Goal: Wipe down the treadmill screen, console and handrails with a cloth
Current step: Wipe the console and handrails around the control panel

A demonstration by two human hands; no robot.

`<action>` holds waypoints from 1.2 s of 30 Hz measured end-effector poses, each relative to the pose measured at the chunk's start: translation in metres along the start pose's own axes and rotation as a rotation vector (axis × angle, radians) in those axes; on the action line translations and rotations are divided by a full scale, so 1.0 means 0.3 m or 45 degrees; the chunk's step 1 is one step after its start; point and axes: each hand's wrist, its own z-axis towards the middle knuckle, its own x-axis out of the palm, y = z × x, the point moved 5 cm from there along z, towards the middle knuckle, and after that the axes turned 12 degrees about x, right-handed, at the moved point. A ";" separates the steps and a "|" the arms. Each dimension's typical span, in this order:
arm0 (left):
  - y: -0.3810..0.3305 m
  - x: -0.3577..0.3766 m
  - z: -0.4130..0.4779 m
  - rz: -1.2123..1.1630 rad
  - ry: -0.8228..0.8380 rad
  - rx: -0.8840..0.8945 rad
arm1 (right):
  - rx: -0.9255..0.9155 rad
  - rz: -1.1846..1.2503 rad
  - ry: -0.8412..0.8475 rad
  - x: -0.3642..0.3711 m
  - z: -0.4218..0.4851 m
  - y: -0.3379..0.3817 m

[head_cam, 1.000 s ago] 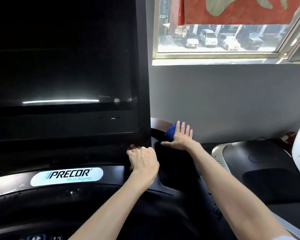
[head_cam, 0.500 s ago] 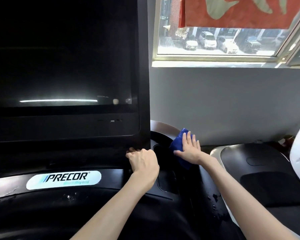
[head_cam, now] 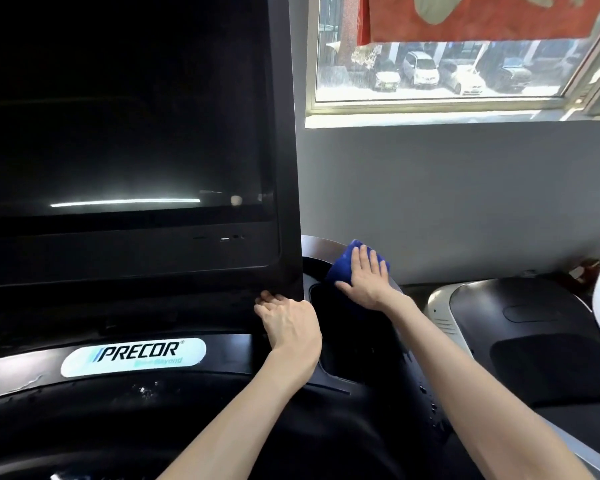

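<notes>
Right hand [head_cam: 364,277] flat, fingers straight, pressing bunched blue cloth [head_cam: 340,266] onto the console's [head_cam: 229,348] curved glossy rim, just right of the screen [head_cam: 125,133]. Left hand [head_cam: 288,327] curled round screen's matte lower-right corner.

The black treadmill console [head_cam: 229,348] fills the near left, its dark screen [head_cam: 125,133] standing at the far side. 1 white PRECOR label [head_cam: 134,356] sits on the front band. 1 blue cloth [head_cam: 342,266] lies on the far right rim, just beyond a recessed pocket [head_cam: 354,337]. Droplets [head_cam: 430,407] dot the right edge.
</notes>
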 end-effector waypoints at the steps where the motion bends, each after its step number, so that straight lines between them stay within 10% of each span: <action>1: 0.003 0.006 0.004 -0.002 0.001 -0.006 | 0.051 -0.041 -0.054 0.008 -0.023 -0.030; 7: 0.014 0.010 -0.010 -0.003 -0.028 0.012 | 0.351 -0.008 -0.250 0.042 -0.091 -0.063; 19: 0.025 0.029 -0.032 -0.057 -0.072 0.022 | -0.324 0.077 -0.400 0.037 -0.178 -0.093; 28: 0.046 0.020 -0.057 -0.092 -0.044 0.081 | -1.051 -0.816 -0.117 0.127 -0.178 0.036; 36: 0.059 0.022 -0.061 -0.099 -0.045 0.133 | -0.806 -1.359 0.157 0.233 -0.209 -0.046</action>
